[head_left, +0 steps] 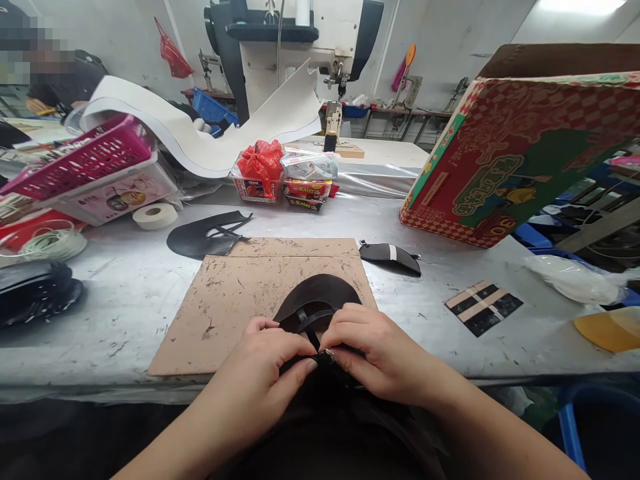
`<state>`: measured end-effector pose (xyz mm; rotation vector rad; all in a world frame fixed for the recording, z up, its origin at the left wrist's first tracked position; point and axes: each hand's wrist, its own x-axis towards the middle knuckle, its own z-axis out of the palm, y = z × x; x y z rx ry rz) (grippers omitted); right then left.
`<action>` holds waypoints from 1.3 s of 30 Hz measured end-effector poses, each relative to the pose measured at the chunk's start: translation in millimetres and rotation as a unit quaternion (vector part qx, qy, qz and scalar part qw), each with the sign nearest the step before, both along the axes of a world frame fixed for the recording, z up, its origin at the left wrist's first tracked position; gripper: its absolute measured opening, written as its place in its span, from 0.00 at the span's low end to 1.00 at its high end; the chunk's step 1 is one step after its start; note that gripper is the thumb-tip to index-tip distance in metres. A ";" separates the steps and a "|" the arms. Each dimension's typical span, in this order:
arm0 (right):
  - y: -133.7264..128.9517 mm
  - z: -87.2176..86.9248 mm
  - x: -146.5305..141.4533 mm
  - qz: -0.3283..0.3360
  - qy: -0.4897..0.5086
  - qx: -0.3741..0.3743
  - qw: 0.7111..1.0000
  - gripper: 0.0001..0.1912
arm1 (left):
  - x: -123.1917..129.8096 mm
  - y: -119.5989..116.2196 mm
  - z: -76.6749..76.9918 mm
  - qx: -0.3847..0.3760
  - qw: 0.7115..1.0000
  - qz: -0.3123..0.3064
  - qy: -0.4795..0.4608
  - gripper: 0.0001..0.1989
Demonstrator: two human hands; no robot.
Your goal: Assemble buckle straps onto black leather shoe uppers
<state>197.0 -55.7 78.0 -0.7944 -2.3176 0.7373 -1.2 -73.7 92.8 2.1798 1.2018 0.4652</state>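
Observation:
A black shoe upper [320, 293] with thin straps lies over the near edge of a brown cardboard sheet [240, 300]. My left hand [265, 363] pinches a black strap end of the upper between thumb and index finger. My right hand [373, 350] grips the same upper close by, its fingertips at a small shiny metal piece [327, 353] that looks like a buckle. The two hands nearly meet, and fingers hide part of the straps. Past the cardboard's far left corner lies another black upper [200, 233] with cut straps.
A black curved piece with a white band [393, 255] lies right of the cardboard. Farther right are a taped square [483, 307] and a large red-green box [520, 160]. A sewing machine [300, 60] stands behind; a pink basket [95, 157] and tape roll [155, 216] are left.

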 end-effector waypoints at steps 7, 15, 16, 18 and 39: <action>-17.8 -2.4 -2.8 -0.149 0.106 -0.033 0.983 0.05 | 5.4 -3.0 -12.6 0.033 0.979 0.161 -0.123 0.07; -24.0 -4.3 -13.6 -0.172 0.107 -0.049 0.978 0.06 | 11.4 -0.8 -9.0 -0.036 0.941 0.200 -0.270 0.04; -23.1 -4.8 -14.5 -0.172 0.133 -0.043 0.975 0.06 | 11.8 -2.3 -10.2 -0.050 0.933 0.211 -0.288 0.04; -21.4 -6.1 -16.5 -0.184 0.178 -0.022 0.966 0.06 | 12.9 -5.9 -14.9 -0.062 0.912 0.231 -0.333 0.03; -11.4 -7.2 -11.4 -0.231 0.178 0.106 0.951 0.03 | 20.6 3.3 -23.4 -0.174 0.894 0.194 -0.365 0.10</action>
